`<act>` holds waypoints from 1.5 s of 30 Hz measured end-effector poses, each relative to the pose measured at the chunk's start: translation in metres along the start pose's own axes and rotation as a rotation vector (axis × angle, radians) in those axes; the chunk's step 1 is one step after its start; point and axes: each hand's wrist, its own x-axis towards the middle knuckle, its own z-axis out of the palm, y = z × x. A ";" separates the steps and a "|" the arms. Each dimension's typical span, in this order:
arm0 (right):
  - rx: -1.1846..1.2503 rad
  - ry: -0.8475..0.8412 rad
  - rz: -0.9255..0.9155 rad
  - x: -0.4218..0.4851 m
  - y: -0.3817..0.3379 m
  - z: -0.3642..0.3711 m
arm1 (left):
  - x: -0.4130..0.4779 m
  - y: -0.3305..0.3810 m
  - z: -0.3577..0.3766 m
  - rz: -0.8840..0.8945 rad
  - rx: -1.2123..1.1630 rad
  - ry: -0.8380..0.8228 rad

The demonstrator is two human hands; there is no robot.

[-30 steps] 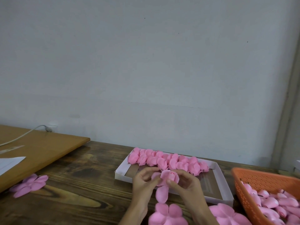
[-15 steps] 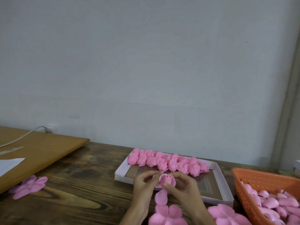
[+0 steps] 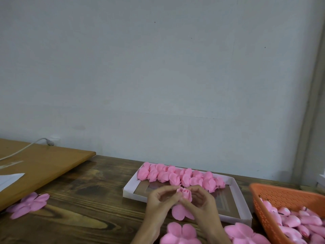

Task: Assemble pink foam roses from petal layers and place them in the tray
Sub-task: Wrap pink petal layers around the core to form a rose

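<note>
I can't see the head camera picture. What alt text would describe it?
Two hands, left hand and right hand, hold a half-formed pink foam rose together above a dark wooden table. Behind them a white tray holds a row of finished roses. An orange basket of pink buds sits at right, and flat petal layers lie on the table.
</note>
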 end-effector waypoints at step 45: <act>-0.834 0.167 -0.270 -0.002 0.014 0.023 | 0.006 -0.008 0.016 -0.298 -0.337 0.093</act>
